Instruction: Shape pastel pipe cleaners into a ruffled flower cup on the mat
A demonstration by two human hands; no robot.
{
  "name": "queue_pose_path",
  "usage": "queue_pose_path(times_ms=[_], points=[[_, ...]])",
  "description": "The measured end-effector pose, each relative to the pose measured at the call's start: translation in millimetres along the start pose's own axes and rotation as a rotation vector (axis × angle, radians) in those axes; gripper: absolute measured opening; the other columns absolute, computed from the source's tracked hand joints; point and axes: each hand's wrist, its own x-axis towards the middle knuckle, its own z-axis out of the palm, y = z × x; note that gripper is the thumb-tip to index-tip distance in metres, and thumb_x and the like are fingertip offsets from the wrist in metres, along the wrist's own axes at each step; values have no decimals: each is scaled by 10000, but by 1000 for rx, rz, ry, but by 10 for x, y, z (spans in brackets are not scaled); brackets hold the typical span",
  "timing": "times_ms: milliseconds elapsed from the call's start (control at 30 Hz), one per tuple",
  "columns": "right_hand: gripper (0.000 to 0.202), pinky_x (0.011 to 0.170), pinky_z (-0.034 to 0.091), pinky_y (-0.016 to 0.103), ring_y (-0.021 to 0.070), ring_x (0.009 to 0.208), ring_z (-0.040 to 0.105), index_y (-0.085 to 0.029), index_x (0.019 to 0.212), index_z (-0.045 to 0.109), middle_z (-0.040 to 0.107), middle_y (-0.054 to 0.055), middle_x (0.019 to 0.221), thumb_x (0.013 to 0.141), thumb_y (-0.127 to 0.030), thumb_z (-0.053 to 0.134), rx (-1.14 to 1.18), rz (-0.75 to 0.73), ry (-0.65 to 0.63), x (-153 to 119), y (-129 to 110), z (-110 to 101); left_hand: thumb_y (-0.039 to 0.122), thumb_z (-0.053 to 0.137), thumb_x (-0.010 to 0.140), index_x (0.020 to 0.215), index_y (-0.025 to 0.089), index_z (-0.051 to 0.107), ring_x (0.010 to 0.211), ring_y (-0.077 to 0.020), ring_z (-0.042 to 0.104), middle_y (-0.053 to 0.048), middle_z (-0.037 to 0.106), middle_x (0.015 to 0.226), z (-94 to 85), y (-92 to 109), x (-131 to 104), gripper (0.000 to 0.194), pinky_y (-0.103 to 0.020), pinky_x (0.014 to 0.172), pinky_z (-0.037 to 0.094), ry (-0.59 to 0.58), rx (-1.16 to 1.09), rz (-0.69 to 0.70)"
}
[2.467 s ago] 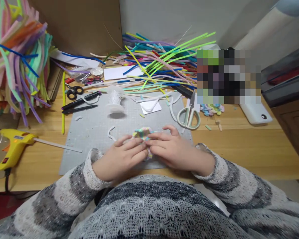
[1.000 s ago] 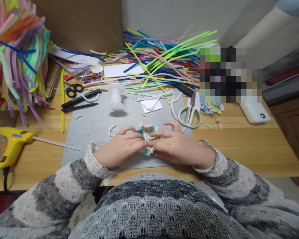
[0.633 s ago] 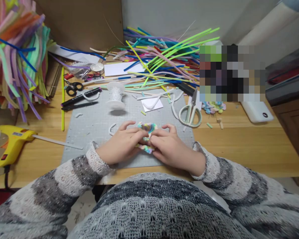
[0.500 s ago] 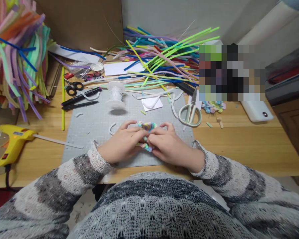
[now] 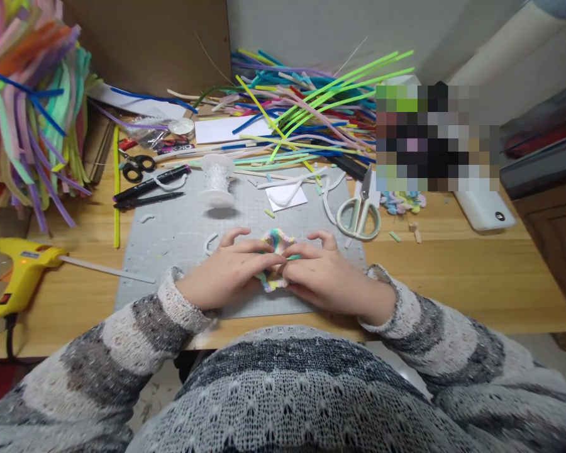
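Both hands are in super close at the near edge of the mat [image 5: 144, 277], working on one fluffy pastel piece [image 5: 278, 235] with a wavy rim. Left hand [image 5: 233, 267] has a narrow grip on its left side, right hand [image 5: 330, 277] has a narrow grip on the right side, and the fingertips almost meet in the middle. Fingers cover its center, so I can't really tell if it's touching the mat underneath.

Yellow glue gun [image 5: 26, 267] lies on the table [image 5: 457, 289] over to the left, its white stick poking over the mat's edge. Farther in, light-handled scissors [image 5: 361, 201] sit by the mat's right edge, blades pointing away. Clear-line spool [image 5: 217, 182] stands upright on the mat, with a white card [image 5: 295, 196] to its right and a black marker [image 5: 139, 188] to its left. Way at the back there's a messy heap of colorful fuzzy stems [image 5: 311, 113].
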Motion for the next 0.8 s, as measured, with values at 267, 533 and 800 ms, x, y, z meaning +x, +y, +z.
queue_pose_path(times_ms=[267, 533, 800], points=[[42, 949, 180, 417, 184, 1018, 564, -208, 811, 566, 703, 1, 891, 823, -179, 593, 37, 136, 24, 49, -54, 84, 62, 496, 826, 1290, 178, 423, 1061, -162, 605, -71, 669, 1135, 2, 4, 113, 484, -415, 1101, 203, -30, -26, 1], [106, 989, 153, 450, 172, 1072, 555, -236, 829, 587, 709, -29, 904, 874, -158, 531, 96, -63, -57, 33, 198, -37, 157, 566, 860, 1215, 242, 505, 1134, -166, 572, -60, 641, 1194, -18, -38, 26, 369, -424, 1106, 183, 26, 24, 29], [62, 1011, 148, 443, 176, 1112, 552, -249, 913, 598, 718, -35, 870, 893, -214, 550, 4, -49, -19, -18, 86, -28, 163, 475, 928, 1146, 242, 544, 978, -134, 610, -22, 681, 978, 12, 17, 10, 242, -363, 1036, 280, 36, 50, 83]])
